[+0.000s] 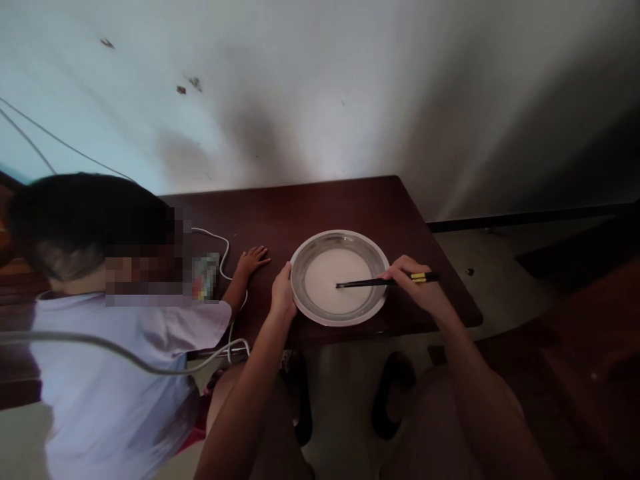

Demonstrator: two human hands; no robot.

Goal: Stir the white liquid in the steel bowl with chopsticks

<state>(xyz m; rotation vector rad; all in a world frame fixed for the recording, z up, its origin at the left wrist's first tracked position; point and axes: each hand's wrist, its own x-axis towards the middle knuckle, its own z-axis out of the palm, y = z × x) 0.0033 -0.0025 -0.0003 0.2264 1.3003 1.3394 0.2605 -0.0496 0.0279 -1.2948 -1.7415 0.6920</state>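
A round metal basin [340, 321] holds a whitish liquid [330, 273] and stands near the front edge of the dark red table. My left hand [285, 292] grips the basin's left rim, its fingers partly hidden behind the wall. In my right hand [413, 283] is a pair of black chopsticks [367, 283] with yellow bands near the top. The fingers are closed round them, and their tips reach into the liquid near the middle of the basin. The chopsticks lie at a low slant across the right rim.
Another person [115, 373] in a pale shirt sits at the left, one hand [254, 258] flat on the table [360, 200]. A white cable [226, 250] runs over the table, and a thicker cable [165, 369] crosses in front of that person. A wall [320, 100] backs the table.
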